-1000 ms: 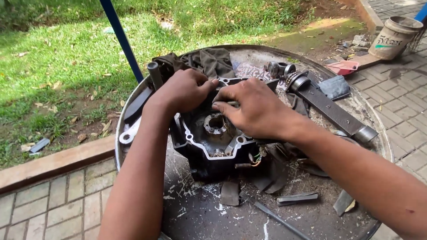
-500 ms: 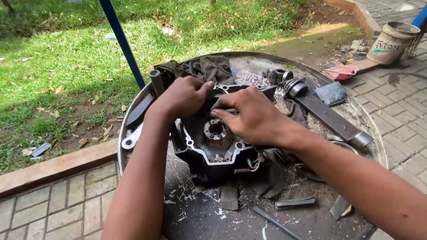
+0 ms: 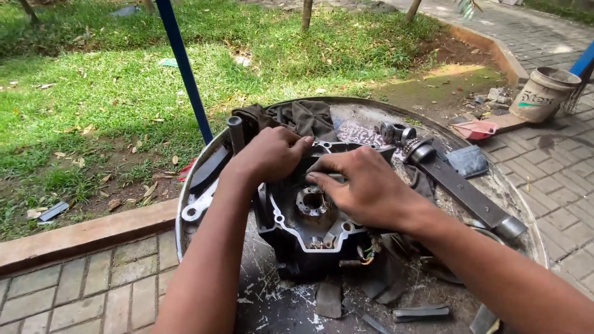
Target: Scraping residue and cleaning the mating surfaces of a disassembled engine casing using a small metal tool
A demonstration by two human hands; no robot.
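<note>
A black metal engine case (image 3: 309,229) with a round bearing hole in its middle lies on a round metal tray (image 3: 495,185). My left hand (image 3: 269,154) rests on the case's far left rim, fingers curled over the edge. My right hand (image 3: 365,185) lies over the case's upper right side, fingers pressed flat on a small part that I cannot make out. The two hands' fingertips nearly meet above the bearing hole.
A dark rag (image 3: 303,117), a long flat metal bar (image 3: 464,192), a wrench (image 3: 198,204) and several metal scraps lie on the tray. A blue pole (image 3: 185,68) stands behind it. Grass lies to the left, brick paving around, and a bucket (image 3: 544,93) stands far right.
The view has drawn closer and tilted a little. Both hands stay on the case; the right hand's fingers have shifted slightly toward the left hand.
</note>
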